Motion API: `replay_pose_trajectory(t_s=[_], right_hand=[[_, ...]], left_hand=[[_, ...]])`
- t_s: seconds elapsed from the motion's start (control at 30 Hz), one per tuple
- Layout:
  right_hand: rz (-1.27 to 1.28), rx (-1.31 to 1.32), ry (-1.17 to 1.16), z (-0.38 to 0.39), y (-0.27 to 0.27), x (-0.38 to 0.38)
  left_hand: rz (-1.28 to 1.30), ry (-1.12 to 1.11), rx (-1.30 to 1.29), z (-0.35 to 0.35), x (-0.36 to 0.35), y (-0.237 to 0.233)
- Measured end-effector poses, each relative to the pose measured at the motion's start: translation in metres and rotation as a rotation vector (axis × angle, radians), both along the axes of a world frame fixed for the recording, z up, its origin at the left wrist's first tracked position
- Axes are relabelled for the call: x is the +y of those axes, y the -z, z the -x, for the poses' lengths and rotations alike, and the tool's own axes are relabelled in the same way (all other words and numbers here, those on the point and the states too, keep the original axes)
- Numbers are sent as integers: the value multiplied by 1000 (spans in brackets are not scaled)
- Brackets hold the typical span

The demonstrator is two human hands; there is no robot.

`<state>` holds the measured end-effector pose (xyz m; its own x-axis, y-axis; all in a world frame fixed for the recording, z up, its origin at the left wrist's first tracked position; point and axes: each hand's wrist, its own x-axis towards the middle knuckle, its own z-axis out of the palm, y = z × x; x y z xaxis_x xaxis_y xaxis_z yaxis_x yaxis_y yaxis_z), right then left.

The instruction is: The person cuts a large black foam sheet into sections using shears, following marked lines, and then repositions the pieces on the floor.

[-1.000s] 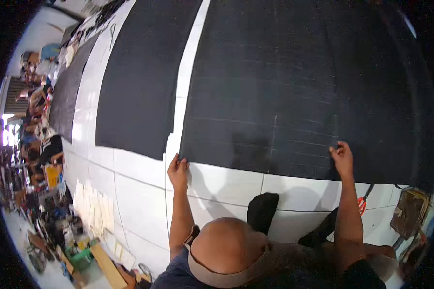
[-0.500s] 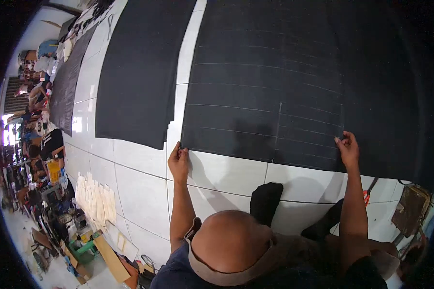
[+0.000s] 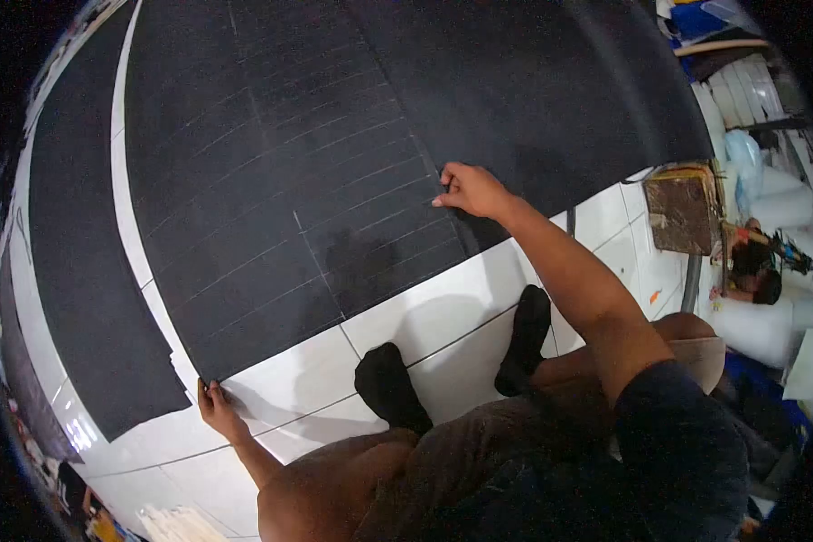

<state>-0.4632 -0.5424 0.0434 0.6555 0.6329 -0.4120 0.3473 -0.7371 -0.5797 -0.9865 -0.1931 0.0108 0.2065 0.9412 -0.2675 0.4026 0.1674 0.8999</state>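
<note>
A large dark cloth (image 3: 280,135) with pale chalk lines lies flat over the white tiled floor. At its near left corner, my left hand (image 3: 215,406) pinches the edge between thumb and finger. My right hand (image 3: 465,191) is bent over the cloth, beside a long chalk line near the right end of the short lines. Its thumb and forefinger are drawn close together, but whatever lies between them is too small to make out. My two feet in black socks rest on the tiles below the cloth's front edge.
Another dark cloth strip (image 3: 81,226) lies at the left, past a narrow gap of tiles. A worn brown box-like object (image 3: 682,210) stands at the right, with white rolls (image 3: 754,325) and clutter behind it.
The view has swung to the right, bringing the right-hand clutter into sight. My right hand has moved up the cloth, away from its front edge. My left hand stays at the corner.
</note>
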Motion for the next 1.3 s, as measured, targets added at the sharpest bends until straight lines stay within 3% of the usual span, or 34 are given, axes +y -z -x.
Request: replay_pose_trajectory(t_s=[0.33, 0.7, 1.3], right_hand=[[-113, -39, 72, 9, 4, -8], [-164, -21, 52, 10, 2, -9], [-114, -13, 107, 13, 3, -10]], left_hand=[[-68, -64, 104, -16, -5, -10], [-37, -86, 37, -23, -9, -14], [-68, -78, 56, -22, -8, -13]])
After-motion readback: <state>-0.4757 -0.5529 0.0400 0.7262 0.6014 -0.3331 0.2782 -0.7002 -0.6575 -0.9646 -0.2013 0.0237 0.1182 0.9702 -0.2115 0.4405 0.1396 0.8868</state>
